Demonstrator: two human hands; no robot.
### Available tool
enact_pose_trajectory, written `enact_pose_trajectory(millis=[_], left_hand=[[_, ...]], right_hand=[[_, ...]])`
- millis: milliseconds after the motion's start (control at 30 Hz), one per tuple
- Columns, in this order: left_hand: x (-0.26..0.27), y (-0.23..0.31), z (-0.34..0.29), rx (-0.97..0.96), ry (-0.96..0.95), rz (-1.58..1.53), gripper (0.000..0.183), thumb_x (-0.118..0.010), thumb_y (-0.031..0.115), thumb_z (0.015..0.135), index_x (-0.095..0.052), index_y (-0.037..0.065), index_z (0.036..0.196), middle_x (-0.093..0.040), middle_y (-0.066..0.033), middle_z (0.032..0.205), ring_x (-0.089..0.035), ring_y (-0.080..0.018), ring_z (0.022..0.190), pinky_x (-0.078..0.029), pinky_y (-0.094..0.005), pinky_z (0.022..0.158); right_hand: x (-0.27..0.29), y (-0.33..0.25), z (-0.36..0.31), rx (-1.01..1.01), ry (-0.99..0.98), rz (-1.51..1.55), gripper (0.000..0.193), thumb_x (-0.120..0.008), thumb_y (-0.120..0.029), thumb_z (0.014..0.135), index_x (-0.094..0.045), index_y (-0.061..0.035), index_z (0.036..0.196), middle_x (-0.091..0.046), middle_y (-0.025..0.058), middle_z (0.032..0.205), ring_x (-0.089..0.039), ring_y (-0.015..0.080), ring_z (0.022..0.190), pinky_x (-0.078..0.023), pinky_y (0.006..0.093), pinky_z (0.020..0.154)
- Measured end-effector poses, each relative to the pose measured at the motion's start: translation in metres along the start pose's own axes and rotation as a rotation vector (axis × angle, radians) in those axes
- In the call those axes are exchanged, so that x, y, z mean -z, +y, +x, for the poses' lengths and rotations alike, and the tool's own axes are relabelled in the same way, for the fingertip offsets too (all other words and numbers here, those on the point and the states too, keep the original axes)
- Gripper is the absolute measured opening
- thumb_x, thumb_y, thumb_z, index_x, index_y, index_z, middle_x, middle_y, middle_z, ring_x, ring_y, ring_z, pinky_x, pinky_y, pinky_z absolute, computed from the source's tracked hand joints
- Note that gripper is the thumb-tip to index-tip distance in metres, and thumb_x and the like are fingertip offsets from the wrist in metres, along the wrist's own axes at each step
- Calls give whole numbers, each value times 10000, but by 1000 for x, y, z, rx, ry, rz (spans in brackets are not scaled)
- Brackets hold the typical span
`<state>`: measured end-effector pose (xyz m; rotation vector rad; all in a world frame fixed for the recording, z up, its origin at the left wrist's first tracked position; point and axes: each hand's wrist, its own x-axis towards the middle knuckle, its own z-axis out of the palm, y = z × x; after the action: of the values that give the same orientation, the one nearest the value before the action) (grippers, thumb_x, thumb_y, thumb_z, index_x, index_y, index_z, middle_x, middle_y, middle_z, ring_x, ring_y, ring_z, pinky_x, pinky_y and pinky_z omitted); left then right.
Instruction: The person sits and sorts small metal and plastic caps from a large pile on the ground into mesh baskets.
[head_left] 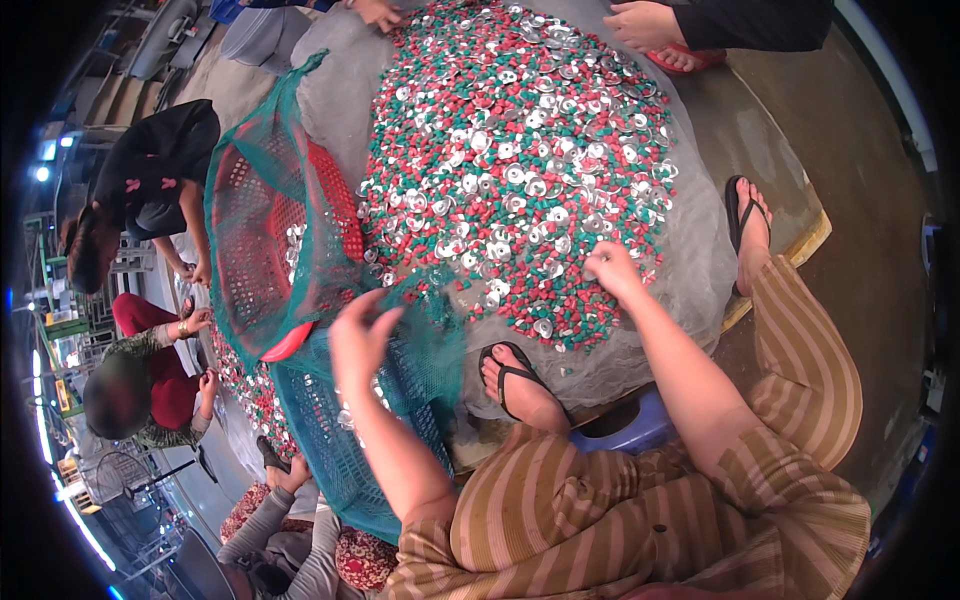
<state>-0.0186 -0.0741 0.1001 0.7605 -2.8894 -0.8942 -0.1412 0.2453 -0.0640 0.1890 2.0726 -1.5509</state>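
Observation:
A big heap of small red, green and silver caps (520,160) lies on a grey sheet (700,270) before me. My right hand (612,268) reaches into the heap's near edge, fingers bent down onto the pieces; what it pinches is hidden. Over a blue plastic basket (330,450) lined with green netting (430,350) hovers my left hand (362,338), fingers spread and nothing seen in it. Silver caps lie in the bottom of that basket.
A red basket (262,250) wrapped in green net stands left of the heap. Other people sit at the left beside a second heap (250,390). Another person's hands (645,25) and foot reach in at the top. My sandalled feet (520,385) rest at the sheet's edge.

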Motion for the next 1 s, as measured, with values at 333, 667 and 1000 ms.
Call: enact_pose_trajectory(millis=[333, 667, 1000], left_hand=[[-162, -14, -6, -2, -260, 185, 244, -718, 211, 637, -592, 54, 773, -587, -120, 823, -577, -315, 750, -459, -401, 689], [-173, -5, 5, -376, -122, 45, 248, -686, 30, 615, -442, 29, 662, -508, -107, 660, -520, -278, 647, -423, -372, 601], [-178, -24, 13, 24, -231, -251, 173, -576, -2, 637, -413, 49, 655, -538, -80, 620, -571, -251, 601, -455, -358, 543]], right_hand=[[39, -6, 1, -293, 491, -86, 49, -520, -122, 765, -490, -102, 799, -588, 109, 633, -578, 216, 538, -447, 363, 458], [41, 11, -18, -53, 337, -761, 321, -652, -185, 708, -554, -201, 1014, -540, 98, 988, -575, 312, 847, -461, 413, 730], [44, 15, -7, -13, 432, -806, 232, -658, -202, 705, -585, -150, 920, -553, 121, 950, -569, 339, 832, -461, 428, 704]])
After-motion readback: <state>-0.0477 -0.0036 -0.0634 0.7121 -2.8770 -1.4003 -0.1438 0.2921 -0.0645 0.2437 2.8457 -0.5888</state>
